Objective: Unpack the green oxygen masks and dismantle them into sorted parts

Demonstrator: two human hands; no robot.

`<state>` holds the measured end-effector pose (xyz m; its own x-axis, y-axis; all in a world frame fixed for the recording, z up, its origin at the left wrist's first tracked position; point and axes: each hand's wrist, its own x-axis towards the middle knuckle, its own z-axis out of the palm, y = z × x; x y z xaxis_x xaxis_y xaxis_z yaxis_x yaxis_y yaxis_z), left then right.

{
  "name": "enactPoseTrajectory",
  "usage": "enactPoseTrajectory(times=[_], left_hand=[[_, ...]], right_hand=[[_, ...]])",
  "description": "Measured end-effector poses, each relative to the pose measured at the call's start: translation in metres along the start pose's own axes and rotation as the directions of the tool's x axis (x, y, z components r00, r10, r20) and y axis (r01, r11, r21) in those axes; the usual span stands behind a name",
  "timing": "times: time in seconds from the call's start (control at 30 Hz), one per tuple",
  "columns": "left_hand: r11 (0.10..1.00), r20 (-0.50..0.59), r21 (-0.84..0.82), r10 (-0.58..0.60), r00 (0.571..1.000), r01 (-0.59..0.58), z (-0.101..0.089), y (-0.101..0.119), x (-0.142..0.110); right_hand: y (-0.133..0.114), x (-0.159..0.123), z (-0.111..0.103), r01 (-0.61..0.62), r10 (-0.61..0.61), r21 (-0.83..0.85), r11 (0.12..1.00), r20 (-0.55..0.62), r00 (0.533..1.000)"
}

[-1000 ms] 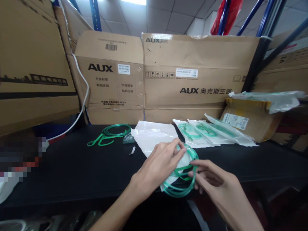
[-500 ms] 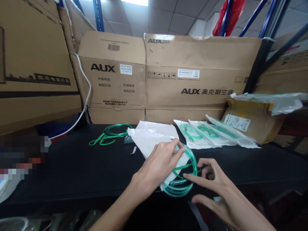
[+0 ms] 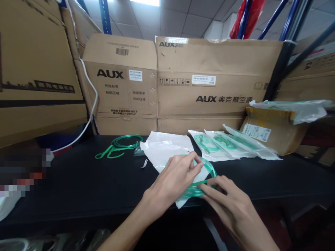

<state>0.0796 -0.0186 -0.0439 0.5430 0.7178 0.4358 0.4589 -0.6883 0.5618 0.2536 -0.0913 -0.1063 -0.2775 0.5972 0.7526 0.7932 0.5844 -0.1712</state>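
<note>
A coil of green tubing with a flat green strap is between my hands, near the front edge of the black table. My left hand is closed with thumb and fingertips pinched on the coil's upper part, hiding its left side. At the lower right, my right hand closes its fingers around the coil; the fingertips are partly hidden behind it. White wrapper sheets lie under and behind my left hand.
At the back left lies another green tubing coil, with a small white strip in front. Several pouches of green tubing lie at the back right, beside an opened carton. Large AUX cartons wall off the back.
My right hand has moved in from the right and closed on the coil. The coil's lower part has shifted upward. My left hand stays nearly in place.
</note>
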Motion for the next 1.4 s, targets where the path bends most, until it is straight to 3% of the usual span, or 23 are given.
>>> enactPoseTrajectory(times=[0.1,0.2,0.3,0.4,0.5,0.63,0.93,1.03,1.17,1.4], left_hand=[[0.998,0.010,-0.060,0.028,1.000,-0.027,0.004,0.005,-0.001],[0.995,0.006,-0.089,0.043,0.999,-0.042,0.006,0.008,-0.002],[0.998,-0.024,-0.052,0.034,0.999,-0.035,0.004,0.007,-0.001],[0.998,-0.054,-0.030,0.049,0.997,-0.051,0.001,0.004,0.001],[0.998,-0.069,-0.038,0.053,0.996,-0.055,0.000,0.003,0.002],[0.998,-0.053,-0.052,0.043,0.998,-0.045,0.000,0.004,0.001],[0.995,0.012,-0.083,0.048,0.999,-0.046,-0.001,0.005,0.000],[0.995,0.010,-0.093,0.048,0.999,-0.047,0.000,0.005,0.000],[0.991,0.013,-0.121,0.056,0.998,-0.054,0.003,0.005,0.001],[0.967,0.027,-0.241,0.089,0.996,-0.080,0.013,0.014,-0.002]], right_hand=[[-0.011,0.003,0.014,-0.009,0.008,-0.025,1.000,-0.031,0.999],[-0.015,0.006,0.013,0.038,-0.033,0.081,0.996,-0.053,0.998],[-0.010,0.006,-0.009,0.069,-0.056,0.153,0.986,-0.089,0.995],[0.003,0.005,-0.035,-0.015,0.027,0.091,0.996,-0.134,0.991],[0.015,0.002,-0.044,-0.040,0.046,0.091,0.995,-0.060,0.997],[0.015,-0.002,-0.031,-0.119,0.107,0.225,0.967,0.067,0.992],[0.002,-0.001,-0.007,-0.214,0.253,0.338,0.917,-0.076,0.964],[0.004,0.000,-0.005,-0.170,0.209,0.308,0.936,-0.095,0.973],[-0.001,0.005,0.000,-0.053,0.111,0.260,0.964,-0.215,0.970],[-0.015,0.010,0.008,0.061,-0.101,-0.126,0.990,-0.339,0.935]])
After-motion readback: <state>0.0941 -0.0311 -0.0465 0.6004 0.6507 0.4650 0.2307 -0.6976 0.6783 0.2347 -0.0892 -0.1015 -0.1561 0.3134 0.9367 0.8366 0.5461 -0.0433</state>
